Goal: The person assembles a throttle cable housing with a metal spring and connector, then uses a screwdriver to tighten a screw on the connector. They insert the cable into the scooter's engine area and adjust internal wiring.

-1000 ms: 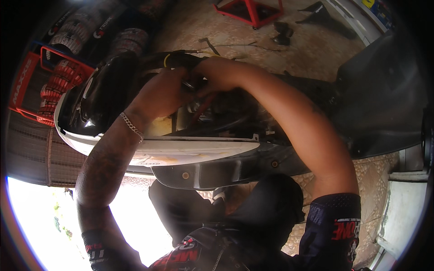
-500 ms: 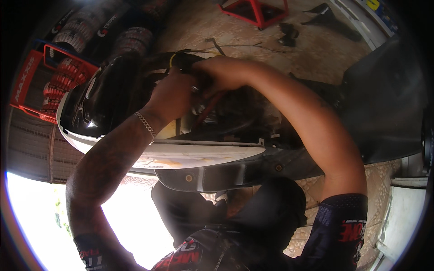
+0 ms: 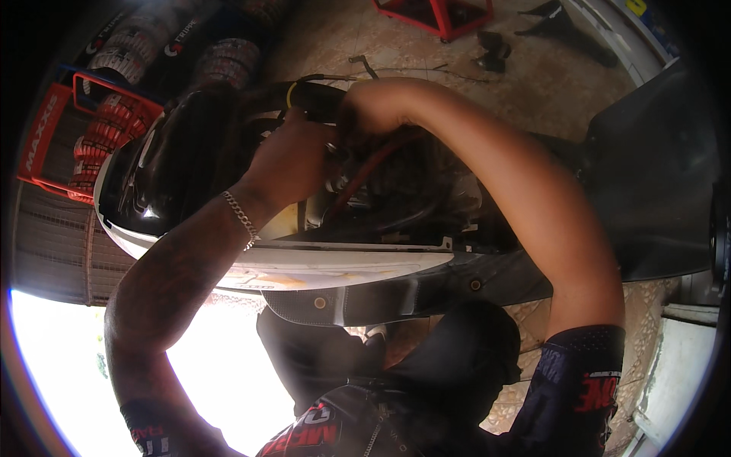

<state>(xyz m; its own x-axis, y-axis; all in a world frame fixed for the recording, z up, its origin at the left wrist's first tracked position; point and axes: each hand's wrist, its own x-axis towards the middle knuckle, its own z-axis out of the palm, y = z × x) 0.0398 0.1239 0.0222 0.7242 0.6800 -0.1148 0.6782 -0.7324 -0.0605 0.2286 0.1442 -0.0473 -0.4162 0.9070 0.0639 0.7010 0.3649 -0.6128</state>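
Both hands reach into the opened middle of a scooter with a white side panel point(image 3: 343, 268). My left hand point(image 3: 293, 158) is closed, its fingertips hidden among the dark parts beside a yellow cable point(image 3: 290, 95). To its right, my right hand point(image 3: 377, 107) bends down over the far side of the opening. Its fingers are curled in shadow, and what they hold cannot be made out. A red hose or bar point(image 3: 369, 166) slants below the hands, near metal engine parts point(image 3: 335, 179). The black seat section point(image 3: 186, 152) lies left of my left hand.
A red tyre rack point(image 3: 47, 137) with wrapped tyres point(image 3: 114, 126) stands at the left. Beyond the scooter, a red stand point(image 3: 449, 17) and loose black plastic pieces point(image 3: 495, 52) are on the tiled floor. A black footboard panel point(image 3: 381, 297) runs close to my knees.
My right hand has shifted slightly right, away from my left, showing more of the red piece between them. My left hand stays in nearly the same place.
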